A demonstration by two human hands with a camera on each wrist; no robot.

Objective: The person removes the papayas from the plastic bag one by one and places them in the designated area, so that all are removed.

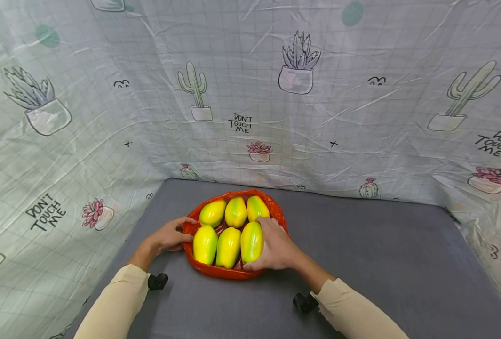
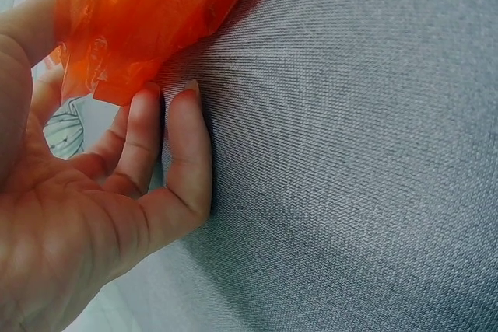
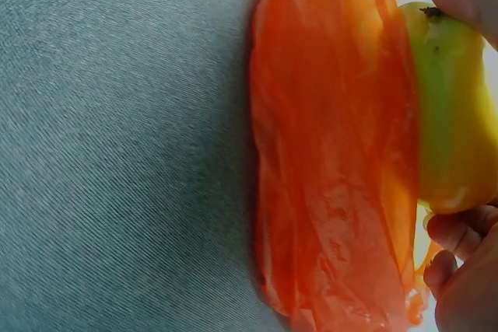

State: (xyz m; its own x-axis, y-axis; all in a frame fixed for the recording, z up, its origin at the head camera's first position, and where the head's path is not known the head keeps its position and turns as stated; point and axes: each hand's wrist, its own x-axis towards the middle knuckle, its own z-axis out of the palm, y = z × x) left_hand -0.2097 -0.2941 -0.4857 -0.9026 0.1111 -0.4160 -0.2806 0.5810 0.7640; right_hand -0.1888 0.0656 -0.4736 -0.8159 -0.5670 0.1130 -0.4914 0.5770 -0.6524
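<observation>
A red-orange plastic bag (image 1: 225, 272) lies spread like a shallow basket, with several yellow-green mangoes (image 1: 205, 245) in two rows inside it. My right hand (image 1: 277, 245) grips the near-right mango (image 1: 251, 241), thumb at one end and fingers at the other. In the right wrist view this mango (image 3: 447, 114) shows above the bag's side wall (image 3: 334, 153). On the left, my left hand (image 1: 170, 235) holds the bag's edge, thumb over the rim. The left wrist view shows that hand's curled fingers (image 2: 140, 134) against the crumpled plastic (image 2: 148, 29).
Grey cloth covers the table (image 1: 360, 263) around the bag. A hanging sheet (image 1: 250, 94) printed with cacti and lettering encloses the back and both sides. Black wrist cameras (image 1: 305, 302) sit on both forearms, close to the tabletop.
</observation>
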